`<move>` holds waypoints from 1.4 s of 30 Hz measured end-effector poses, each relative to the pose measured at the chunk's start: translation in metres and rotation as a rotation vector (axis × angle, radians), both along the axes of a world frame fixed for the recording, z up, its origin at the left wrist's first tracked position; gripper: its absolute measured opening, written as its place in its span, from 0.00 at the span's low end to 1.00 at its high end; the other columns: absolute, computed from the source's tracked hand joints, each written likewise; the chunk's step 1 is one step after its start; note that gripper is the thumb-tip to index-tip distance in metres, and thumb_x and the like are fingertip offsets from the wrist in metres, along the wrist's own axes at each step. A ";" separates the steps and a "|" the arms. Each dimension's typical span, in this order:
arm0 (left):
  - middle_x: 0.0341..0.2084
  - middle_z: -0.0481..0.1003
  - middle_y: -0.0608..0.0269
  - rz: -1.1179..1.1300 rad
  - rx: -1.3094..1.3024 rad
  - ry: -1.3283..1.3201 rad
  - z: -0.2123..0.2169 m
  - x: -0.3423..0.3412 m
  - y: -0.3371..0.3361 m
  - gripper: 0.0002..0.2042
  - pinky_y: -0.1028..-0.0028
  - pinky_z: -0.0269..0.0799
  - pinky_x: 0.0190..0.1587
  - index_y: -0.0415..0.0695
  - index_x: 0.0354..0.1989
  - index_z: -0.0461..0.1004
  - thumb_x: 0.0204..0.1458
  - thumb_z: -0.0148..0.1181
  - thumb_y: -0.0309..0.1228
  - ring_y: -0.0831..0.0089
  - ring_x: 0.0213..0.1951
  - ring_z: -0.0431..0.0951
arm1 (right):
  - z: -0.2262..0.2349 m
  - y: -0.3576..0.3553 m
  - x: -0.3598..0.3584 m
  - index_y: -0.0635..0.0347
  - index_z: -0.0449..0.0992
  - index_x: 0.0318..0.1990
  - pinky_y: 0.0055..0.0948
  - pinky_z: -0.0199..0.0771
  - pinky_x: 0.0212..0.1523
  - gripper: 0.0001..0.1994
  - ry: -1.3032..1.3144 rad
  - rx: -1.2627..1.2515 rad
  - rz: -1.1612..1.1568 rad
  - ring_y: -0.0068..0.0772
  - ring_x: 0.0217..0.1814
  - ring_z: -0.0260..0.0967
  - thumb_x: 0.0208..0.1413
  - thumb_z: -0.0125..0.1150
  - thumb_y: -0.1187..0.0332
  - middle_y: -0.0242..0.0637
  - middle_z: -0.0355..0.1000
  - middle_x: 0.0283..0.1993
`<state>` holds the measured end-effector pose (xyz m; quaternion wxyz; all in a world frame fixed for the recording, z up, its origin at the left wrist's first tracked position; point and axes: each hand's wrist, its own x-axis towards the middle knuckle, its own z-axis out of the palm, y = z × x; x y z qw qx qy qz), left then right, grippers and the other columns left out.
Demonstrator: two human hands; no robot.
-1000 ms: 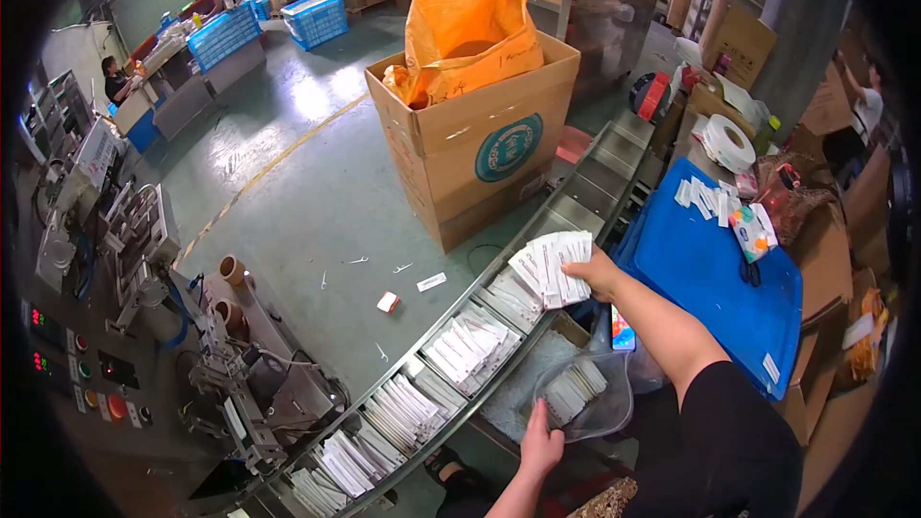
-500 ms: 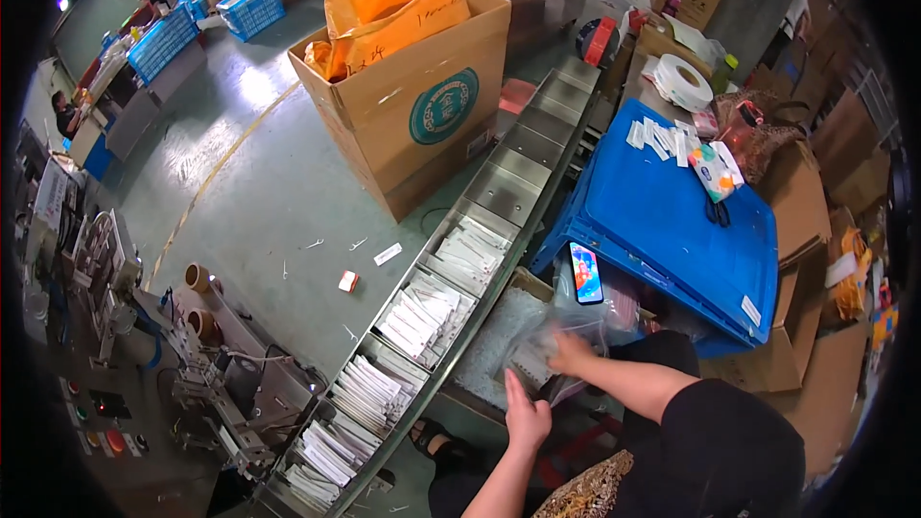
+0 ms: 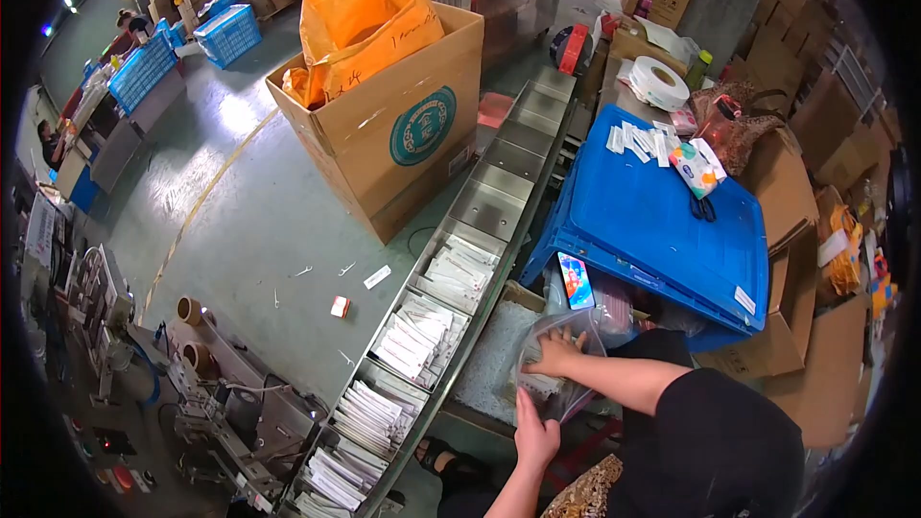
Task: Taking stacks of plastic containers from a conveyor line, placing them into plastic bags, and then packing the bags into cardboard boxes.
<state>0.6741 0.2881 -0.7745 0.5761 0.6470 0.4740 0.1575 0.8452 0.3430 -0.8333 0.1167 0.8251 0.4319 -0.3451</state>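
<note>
A clear plastic bag [image 3: 587, 326] lies over the near end of an open carton [image 3: 486, 364] whose inside looks pale and speckled. My right hand [image 3: 558, 353] is inside the bag's mouth, fingers spread over pale contents that I cannot make out well. At the bag's near edge, my left hand [image 3: 535, 434] is closed with the thumb against the fingers, pinching the plastic. To the left of both hands runs a metal conveyor [image 3: 492, 200] split into compartments. Several hold white slim packets [image 3: 414, 338]; the far ones show bare metal.
A blue lidded crate [image 3: 662, 221] on the right carries loose packets, a tissue pack [image 3: 695, 169] and black scissors [image 3: 703, 209]. A lit phone [image 3: 576, 280] leans at its near edge. Beyond the conveyor stands a tall carton [image 3: 384, 153] with an orange bag [image 3: 369, 29]. Machinery [image 3: 216, 393] occupies the lower left.
My right hand, blurred before, now lies spread inside the bag, whose mouth is wider. My left hand stays at the bag's near edge. The whole view has shifted slightly.
</note>
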 end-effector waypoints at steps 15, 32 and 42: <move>0.61 0.51 0.45 0.168 0.096 0.028 -0.018 0.005 0.007 0.38 0.73 0.62 0.51 0.40 0.63 0.44 0.37 0.50 0.25 0.61 0.51 0.66 | 0.263 0.016 -0.132 0.51 0.66 0.49 0.46 0.65 0.36 0.19 1.623 1.684 0.804 0.31 0.25 0.61 0.52 0.54 0.55 0.34 0.64 0.31; 0.58 0.53 0.43 0.090 -0.104 -0.120 0.009 -0.005 0.021 0.34 0.63 0.60 0.54 0.40 0.61 0.48 0.40 0.49 0.28 0.50 0.56 0.59 | 0.284 0.024 -0.123 0.47 0.52 0.62 0.49 0.58 0.50 0.37 2.830 0.077 -0.574 0.21 0.28 0.55 0.47 0.47 0.38 0.28 0.54 0.32; 0.58 0.53 0.44 0.065 -0.100 -0.049 -0.016 -0.004 0.012 0.34 0.62 0.60 0.54 0.40 0.61 0.48 0.42 0.50 0.29 0.51 0.57 0.59 | 0.293 0.032 -0.131 0.48 0.56 0.60 0.26 0.54 0.33 0.39 2.832 0.061 -0.633 0.22 0.27 0.52 0.44 0.46 0.34 0.29 0.55 0.33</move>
